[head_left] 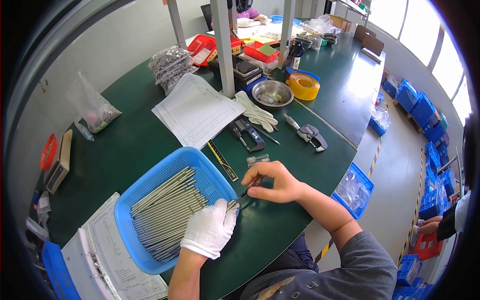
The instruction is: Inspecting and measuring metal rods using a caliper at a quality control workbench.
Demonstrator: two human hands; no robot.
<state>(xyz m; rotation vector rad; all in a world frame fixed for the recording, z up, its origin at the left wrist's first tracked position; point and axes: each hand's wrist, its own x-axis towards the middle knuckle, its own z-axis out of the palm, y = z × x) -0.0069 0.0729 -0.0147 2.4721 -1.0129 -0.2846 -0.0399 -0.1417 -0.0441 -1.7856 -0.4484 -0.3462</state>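
Our left hand (211, 227), in a white glove, is closed around the end of a metal rod (232, 204) at the right rim of a blue basket (212, 177). Our bare right hand (274, 184) sits just beside it, thumb and fingers pinching a thin dark piece (243, 194) that points toward the rod's end; we cannot tell whether the two meet.

The basket, of perforated plastic, holds many slim rods (167, 207) laid roughly side by side, its floor and wall showing at the far right corner. Beyond it, a steel bowl (282, 89) contains small clear tubes (270, 97), and a red tray (257, 56) carries a flat green item (267, 49). Off to our left, a clear bag (95, 107) has small grey parts gathered low inside. On the floor at our right, a blue crate (366, 200) holds clear plastic bags (351, 192).

Our right forearm crosses the near edge of the green table (300, 165). Bare tabletop shows between that hand and the micrometer (311, 134), and a wider stretch lies between the basket and the scale (58, 160).
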